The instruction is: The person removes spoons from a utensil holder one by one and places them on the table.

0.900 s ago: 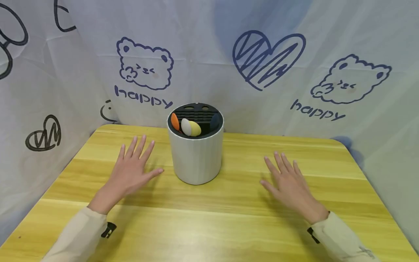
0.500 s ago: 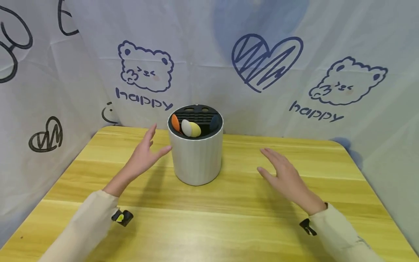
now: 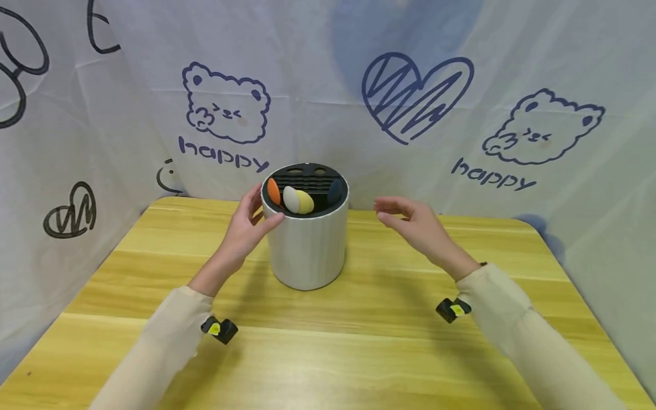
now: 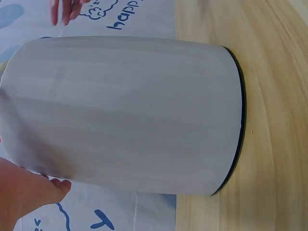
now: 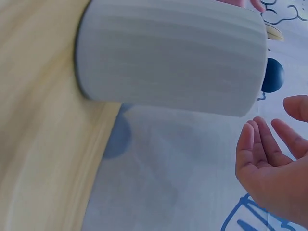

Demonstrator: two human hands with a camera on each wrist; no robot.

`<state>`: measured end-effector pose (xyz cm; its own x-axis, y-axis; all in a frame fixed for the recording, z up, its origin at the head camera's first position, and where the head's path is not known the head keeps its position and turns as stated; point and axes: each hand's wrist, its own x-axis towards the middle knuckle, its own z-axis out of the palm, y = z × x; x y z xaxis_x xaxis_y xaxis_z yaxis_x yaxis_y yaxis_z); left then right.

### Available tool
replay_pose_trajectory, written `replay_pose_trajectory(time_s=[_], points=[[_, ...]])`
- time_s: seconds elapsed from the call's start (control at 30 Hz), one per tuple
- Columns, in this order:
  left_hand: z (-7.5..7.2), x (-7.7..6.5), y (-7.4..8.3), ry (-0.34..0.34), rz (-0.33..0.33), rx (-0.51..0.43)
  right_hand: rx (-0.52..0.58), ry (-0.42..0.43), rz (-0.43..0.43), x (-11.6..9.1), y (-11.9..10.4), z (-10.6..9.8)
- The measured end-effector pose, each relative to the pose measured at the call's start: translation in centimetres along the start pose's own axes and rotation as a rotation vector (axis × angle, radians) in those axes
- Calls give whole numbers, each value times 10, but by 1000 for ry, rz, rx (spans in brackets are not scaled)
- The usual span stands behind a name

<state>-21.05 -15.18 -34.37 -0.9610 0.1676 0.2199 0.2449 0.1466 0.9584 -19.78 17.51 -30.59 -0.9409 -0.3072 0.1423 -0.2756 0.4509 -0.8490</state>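
A white round holder [image 3: 307,253] with a black slotted top [image 3: 307,181] stands upright at the back middle of the table. Rounded handle ends poke out of it: orange [image 3: 274,192], whitish [image 3: 291,199], yellow [image 3: 305,202] and dark blue [image 3: 335,192]. My left hand [image 3: 243,228] is at its upper left side, thumb over the front rim and fingers behind, bending round the wall in the left wrist view. To the right, my right hand [image 3: 420,228] hangs in the air with bent fingers toward the holder, a gap between them and nothing held.
The wood-grain table [image 3: 318,353] spreads out in front of the holder. Close behind it hangs a white cloth [image 3: 318,131] with bear and heart drawings. A small black device [image 3: 220,329] sits at the left cuff, another device [image 3: 453,310] at the right.
Both hands have come inward from flat, spread poses over the table. The left has reached the holder's side; the right has turned and moved toward it. The holder stays in place.
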Motion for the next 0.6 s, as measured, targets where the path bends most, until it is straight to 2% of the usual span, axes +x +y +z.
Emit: replay_pose_trajectory(time_s=[0.13, 0.33, 0.6], points=[[2, 2, 0, 6, -4, -18, 65, -17, 23, 15, -12, 2], [2, 3, 0, 26, -12, -40, 147, -19, 13, 34, -26, 12], [2, 4, -2, 15, -16, -40, 160, 16, 30, 49, -35, 23]])
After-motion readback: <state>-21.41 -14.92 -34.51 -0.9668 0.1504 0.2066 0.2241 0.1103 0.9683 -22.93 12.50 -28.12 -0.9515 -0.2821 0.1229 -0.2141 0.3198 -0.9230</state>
